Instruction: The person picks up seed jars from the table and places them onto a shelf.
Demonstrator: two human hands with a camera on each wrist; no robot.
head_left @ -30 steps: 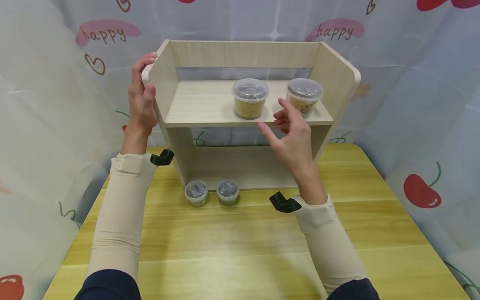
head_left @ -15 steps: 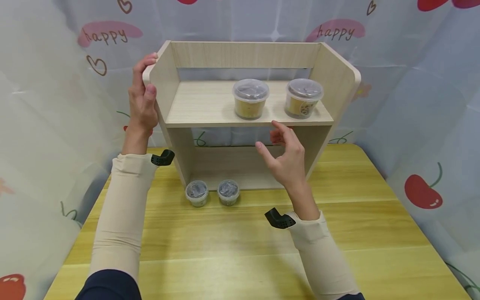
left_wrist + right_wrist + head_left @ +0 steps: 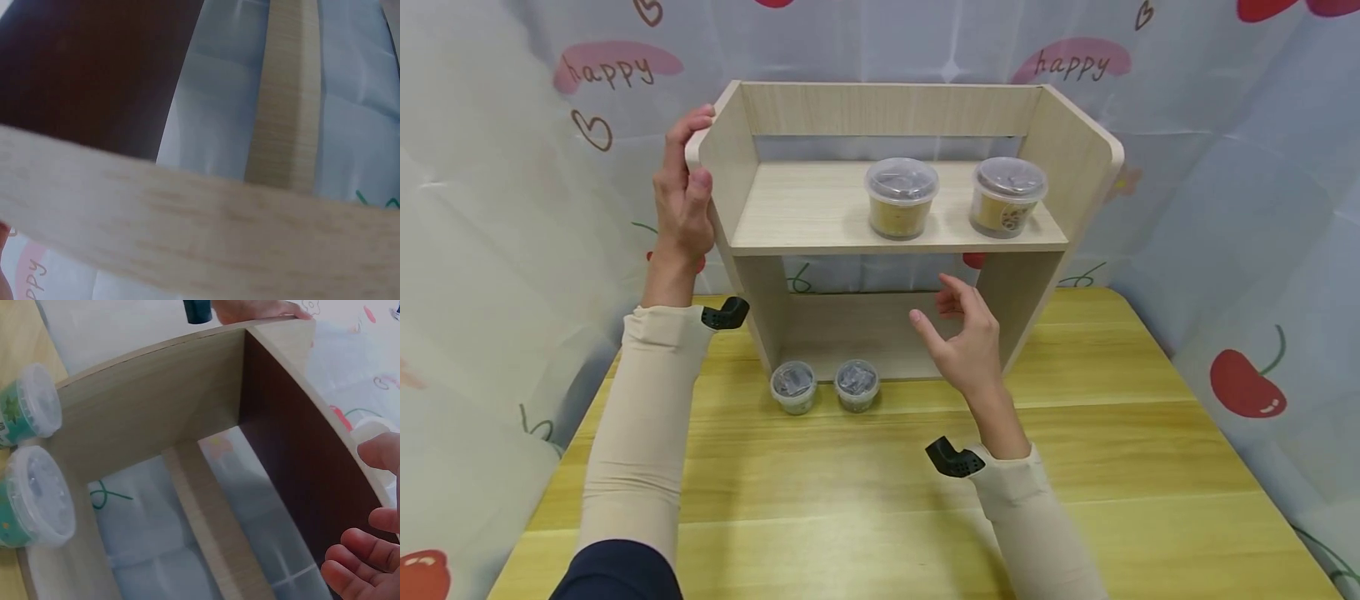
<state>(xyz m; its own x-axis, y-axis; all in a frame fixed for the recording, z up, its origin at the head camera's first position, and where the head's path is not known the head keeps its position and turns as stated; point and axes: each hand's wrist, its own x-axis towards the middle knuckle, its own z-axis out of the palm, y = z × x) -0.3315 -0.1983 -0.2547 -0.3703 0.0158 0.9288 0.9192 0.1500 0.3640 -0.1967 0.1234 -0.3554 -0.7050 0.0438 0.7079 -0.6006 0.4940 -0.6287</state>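
Note:
In the head view my left hand grips the upper left side panel of a pale wooden shelf, its fingers over the edge. My right hand, thumb and fingers spread, holds nothing in front of the lower compartment. Two lidded clear cups with yellow contents, one left and one right, stand on the upper board. Two smaller lidded cups, one left and one right, stand at the shelf's lower front; the right wrist view shows them with green sides.
The shelf stands on a yellow wood-grain table. A pale printed cloth hangs behind and on both sides. Close up, the left wrist view shows a wooden panel edge.
My right hand has moved down and slightly left, away from the right cup on the upper board to in front of the lower compartment. My left hand keeps its grip on the side panel.

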